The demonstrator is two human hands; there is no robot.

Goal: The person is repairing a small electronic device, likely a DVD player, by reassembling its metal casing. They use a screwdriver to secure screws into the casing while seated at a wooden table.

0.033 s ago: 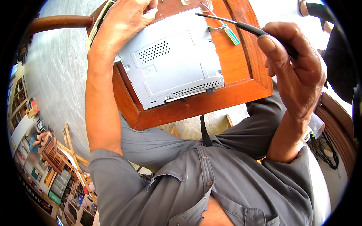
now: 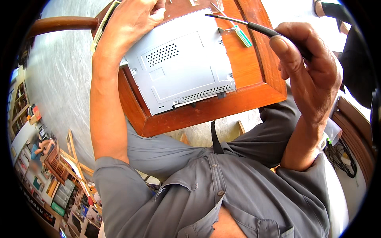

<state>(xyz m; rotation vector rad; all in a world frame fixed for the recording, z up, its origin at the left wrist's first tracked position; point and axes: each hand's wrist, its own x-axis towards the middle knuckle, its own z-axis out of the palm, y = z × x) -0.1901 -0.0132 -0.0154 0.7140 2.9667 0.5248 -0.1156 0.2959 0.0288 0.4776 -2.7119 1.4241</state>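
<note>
A silver metal case (image 2: 184, 63) with perforated patches lies on a framed orange-brown wooden board (image 2: 254, 71) above my lap. My left hand (image 2: 135, 18) is at the case's upper left, fingers curled, what they grip hidden, beside a narrow cream-edged piece (image 2: 102, 27). My right hand (image 2: 307, 67) is wrapped round a black screwdriver (image 2: 262, 29), its thin tip over the case's upper right corner. A screwdriver with a clear green handle (image 2: 243, 36) lies on the board right of the case.
A curved wooden bar (image 2: 59, 24) runs left from the board. At lower left are cluttered shelves, timber pieces (image 2: 73, 154) and a seated person (image 2: 41, 148). A dark-clothed leg (image 2: 331, 10) shows at upper right, with coiled black cables (image 2: 343, 158) at right.
My right hand and the black screwdriver have shifted very slightly to the left. Everything else looks the same.
</note>
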